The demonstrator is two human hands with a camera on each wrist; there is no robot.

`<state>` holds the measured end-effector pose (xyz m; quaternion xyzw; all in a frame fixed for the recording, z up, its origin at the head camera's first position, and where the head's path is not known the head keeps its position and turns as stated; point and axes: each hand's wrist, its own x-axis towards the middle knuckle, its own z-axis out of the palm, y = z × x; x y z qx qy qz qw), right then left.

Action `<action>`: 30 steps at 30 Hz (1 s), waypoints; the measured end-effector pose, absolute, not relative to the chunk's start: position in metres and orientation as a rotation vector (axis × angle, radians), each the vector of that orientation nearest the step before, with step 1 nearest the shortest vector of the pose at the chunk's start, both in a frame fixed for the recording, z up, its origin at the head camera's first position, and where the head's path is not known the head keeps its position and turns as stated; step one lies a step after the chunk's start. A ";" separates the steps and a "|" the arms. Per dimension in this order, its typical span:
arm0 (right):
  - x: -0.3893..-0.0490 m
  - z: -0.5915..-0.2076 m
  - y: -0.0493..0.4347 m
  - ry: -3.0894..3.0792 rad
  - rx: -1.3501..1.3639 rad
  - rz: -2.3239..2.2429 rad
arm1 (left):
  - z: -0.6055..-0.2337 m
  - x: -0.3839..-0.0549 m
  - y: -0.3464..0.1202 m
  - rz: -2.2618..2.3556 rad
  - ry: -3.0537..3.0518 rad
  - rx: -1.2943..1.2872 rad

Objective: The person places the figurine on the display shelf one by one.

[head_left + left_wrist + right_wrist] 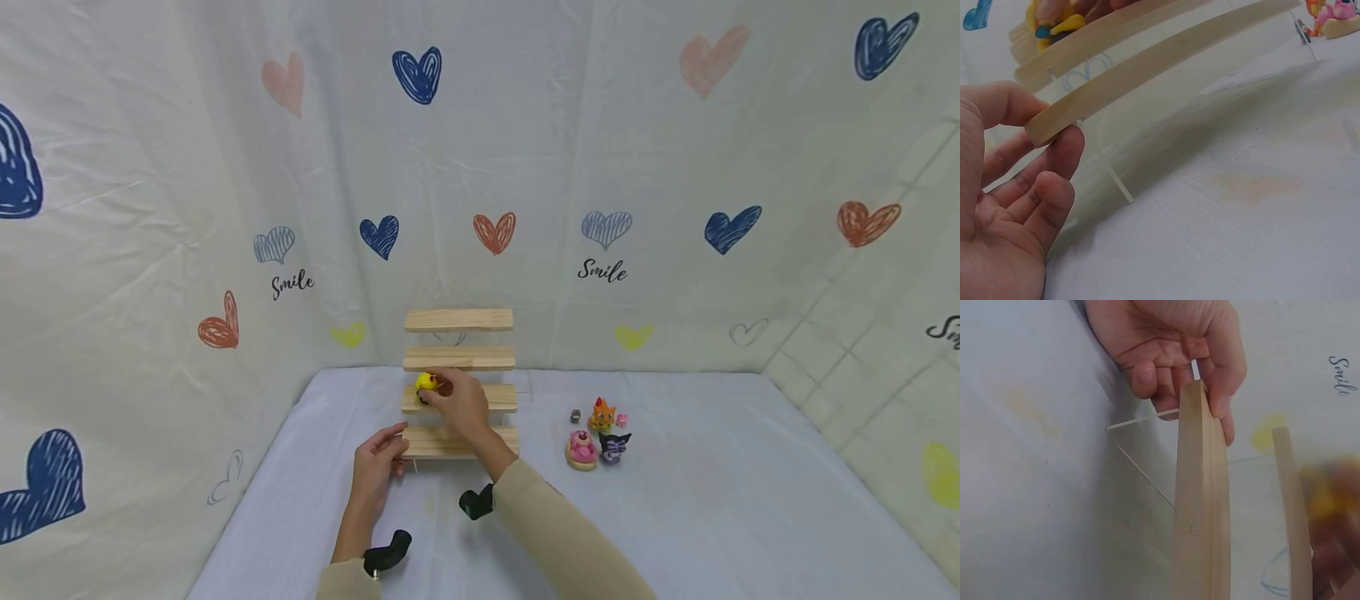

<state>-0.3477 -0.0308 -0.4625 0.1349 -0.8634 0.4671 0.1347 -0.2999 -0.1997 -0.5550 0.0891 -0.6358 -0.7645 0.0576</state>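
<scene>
The left hand (374,465) pinches the left end of the lowest board on a wooden shelf (453,443). Up and right of those fingers, a yellow toy (424,382) is clamped between the right hand's (462,406) fingertips, by the second-lowest board. Well right of both hands' fingers, five small toys (602,422) stand on white cloth (697,492).

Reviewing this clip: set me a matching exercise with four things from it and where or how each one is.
Things:
1. Left hand
2. Yellow toy
3. Orange toy
4. Rack

Places and states:
A. On the white cloth, right of the wooden tiers
B. Four tiers, one above another
C. Gripping the left end of the lowest tier
D. Held in the right hand

Pairs: 1-C, 2-D, 3-A, 4-B
</scene>
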 end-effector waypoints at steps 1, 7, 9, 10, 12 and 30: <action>-0.348 -0.463 -0.031 -2.506 0.387 1.343 | -0.555 -0.300 -0.200 -2.316 -1.928 0.269; -0.348 -0.463 -0.033 -2.517 0.371 1.314 | -0.553 -0.299 -0.200 -2.310 -1.932 0.259; -0.348 -0.464 -0.034 -2.515 0.371 1.314 | -0.554 -0.300 -0.200 -2.309 -1.933 0.260; -0.348 -0.464 -0.034 -2.515 0.370 1.312 | -0.554 -0.300 -0.201 -2.310 -1.933 0.260; -0.347 -0.465 -0.034 -2.512 0.368 1.323 | -0.555 -0.300 -0.201 -2.312 -1.935 0.262; -0.347 -0.465 -0.031 -2.488 0.393 1.389 | -0.557 -0.301 -0.200 -2.312 -1.926 0.256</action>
